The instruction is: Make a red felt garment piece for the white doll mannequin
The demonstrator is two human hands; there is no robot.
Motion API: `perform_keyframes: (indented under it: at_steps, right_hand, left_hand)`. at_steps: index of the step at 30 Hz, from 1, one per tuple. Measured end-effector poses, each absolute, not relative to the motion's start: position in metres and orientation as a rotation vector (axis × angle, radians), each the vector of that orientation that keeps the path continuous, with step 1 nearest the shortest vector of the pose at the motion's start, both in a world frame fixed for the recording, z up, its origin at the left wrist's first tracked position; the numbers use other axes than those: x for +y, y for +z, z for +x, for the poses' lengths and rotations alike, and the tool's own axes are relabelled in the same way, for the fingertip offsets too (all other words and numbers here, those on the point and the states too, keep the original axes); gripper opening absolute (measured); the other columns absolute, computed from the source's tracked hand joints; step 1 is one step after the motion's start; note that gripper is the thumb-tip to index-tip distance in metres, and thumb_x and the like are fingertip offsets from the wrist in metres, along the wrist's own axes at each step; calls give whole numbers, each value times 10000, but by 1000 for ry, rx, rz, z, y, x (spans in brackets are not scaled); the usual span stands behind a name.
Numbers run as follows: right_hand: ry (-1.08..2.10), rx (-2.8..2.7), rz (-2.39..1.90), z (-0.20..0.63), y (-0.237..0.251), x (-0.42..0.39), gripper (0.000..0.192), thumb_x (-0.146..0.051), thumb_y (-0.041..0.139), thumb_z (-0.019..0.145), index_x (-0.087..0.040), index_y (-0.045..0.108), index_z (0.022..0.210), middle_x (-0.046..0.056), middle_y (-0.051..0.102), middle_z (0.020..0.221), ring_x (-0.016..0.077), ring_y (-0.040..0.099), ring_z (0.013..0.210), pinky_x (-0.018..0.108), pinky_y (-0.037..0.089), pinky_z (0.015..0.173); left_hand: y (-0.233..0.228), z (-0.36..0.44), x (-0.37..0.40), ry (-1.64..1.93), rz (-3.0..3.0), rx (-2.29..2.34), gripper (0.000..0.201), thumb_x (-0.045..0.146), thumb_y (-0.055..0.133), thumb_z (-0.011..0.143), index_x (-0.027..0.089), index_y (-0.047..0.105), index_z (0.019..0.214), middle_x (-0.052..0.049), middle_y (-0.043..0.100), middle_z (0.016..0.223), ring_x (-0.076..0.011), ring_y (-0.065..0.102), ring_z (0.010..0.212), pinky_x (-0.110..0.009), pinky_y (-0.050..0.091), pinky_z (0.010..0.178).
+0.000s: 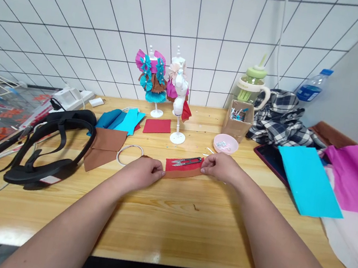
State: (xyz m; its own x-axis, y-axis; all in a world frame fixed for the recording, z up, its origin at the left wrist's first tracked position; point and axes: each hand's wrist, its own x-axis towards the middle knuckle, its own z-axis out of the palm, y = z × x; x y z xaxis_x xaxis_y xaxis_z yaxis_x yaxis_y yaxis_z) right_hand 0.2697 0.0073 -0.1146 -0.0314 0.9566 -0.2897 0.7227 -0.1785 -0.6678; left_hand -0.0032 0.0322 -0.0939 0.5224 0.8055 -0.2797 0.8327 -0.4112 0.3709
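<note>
Now your left hand [141,174] and right hand [221,167] each pinch an end of the brown strip [182,175], flat on the table [165,222], just below the red felt [180,166] carrying the snips [187,161].

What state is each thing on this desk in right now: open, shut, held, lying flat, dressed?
Left hand: pinching the brown strip's left end.
Right hand: pinching its right end.
Brown strip: stretched flat on the table, over the red piece.
Red piece: flat.
Snips: lying on the red piece, blades shut.
Mannequin: upright, mostly bare.
Bottle: capped.
Box: open.
</note>
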Motion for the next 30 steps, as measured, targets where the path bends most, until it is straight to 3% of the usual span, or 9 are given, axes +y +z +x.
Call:
perform_keyframes:
  at_steps: [6,11,18,26,30]
  right_hand:
    - [979,-1821,-2018,276,-125,10,180,-263,781,648,-198,641,740,-24,665,667,116,583,599,202,361,521]
    - [1036,-1804,-2067,275,-122,10,150,-277,718,733,-201,592,763,-26,642,604,114,578,555,208,360,528]
    - [812,-1887,-2167,269,-112,6,292,-296,773,658,-221,569,853,-20,660,728,119,571,605,212,327,522]
    - [883,-1847,-2186,268,-111,6,304,-293,773,668,-224,576,889,-24,652,691,110,546,524,218,334,489]
    - [1089,-1733,-2097,272,-109,6,276,-273,756,711,-218,555,892,-37,615,618,99,526,457,208,357,448]
  left_hand:
    - [-93,1,27,-72,2368,1401,300,426,462,847,203,581,686,-33,627,704,-163,531,621,-270,276,536]
    - [-92,8,23,-113,2380,1470,296,429,461,852,209,605,718,-55,666,753,-190,569,663,-278,299,547]
    - [-90,12,19,-140,2425,1503,273,435,476,855,226,624,759,-58,679,808,-226,594,715,-299,351,577]
    - [-93,15,18,-77,2595,1459,261,400,497,855,194,606,738,-101,656,881,-288,588,913,-372,371,727]
    - [-93,16,18,-90,2563,1471,280,392,452,885,200,622,773,-95,671,912,-293,594,926,-413,347,780]
